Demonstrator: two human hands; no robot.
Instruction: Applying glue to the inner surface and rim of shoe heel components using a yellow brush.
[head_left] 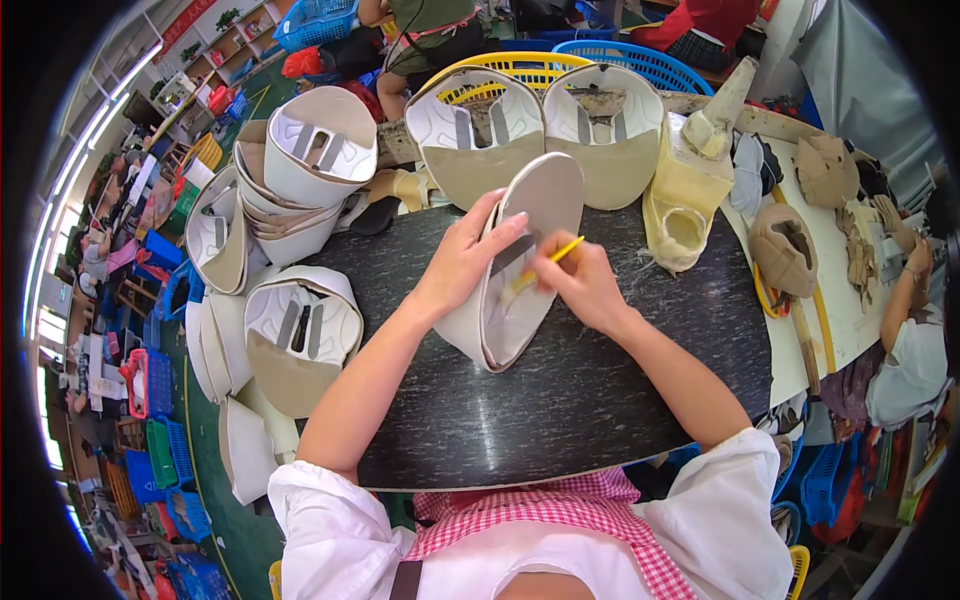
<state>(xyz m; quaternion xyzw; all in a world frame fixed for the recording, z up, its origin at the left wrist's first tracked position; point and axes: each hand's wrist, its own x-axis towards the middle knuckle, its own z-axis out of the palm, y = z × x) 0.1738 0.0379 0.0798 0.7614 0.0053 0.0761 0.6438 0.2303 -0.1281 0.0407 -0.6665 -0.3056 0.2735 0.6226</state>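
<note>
Head view. Landmark: blk. worktop (620, 420).

Item 1: shoe upper (548, 200), beige w/ wht. lining, qty. 1. Held tilted on edge over the ctr. of the worktop, lining facing R.

Item 2: L hand (462, 255), over worktop ctr.-left. Fingers clamped on the upper's edge, thumb on the inner side, other fingers behind.

Item 3: R hand (582, 282), over worktop ctr.-right. Fingers together, pinched round a yel.-handled brush (567, 249); brush tip blurred, at the lining; exact contact can't tell.

Item 4: pair of standing uppers, L one (480, 170) & R one (607, 160), side by side at worktop's far edge; grey strips on linings.

Item 5: stack of uppers (295, 225), off worktop's far-left edge; single upper (290, 372) nearer, at its left edge.

Item 6: yel.-crusted container (690, 165) w/ round opening, at worktop's far-right corner.

Item 7: side table (848, 335), pale, R of worktop; bears tan shoe (783, 250) & wood-handled tool (804, 345), head hidden.

Item 8: yel. basket (530, 62) & blue basket (640, 62), beyond worktop's far edge.

Item 9: co-worker (908, 380), wht. top, well R of worktop.

Item 10: wearer's apron (560, 510), pink/wht. check, at worktop's near edge.
</note>
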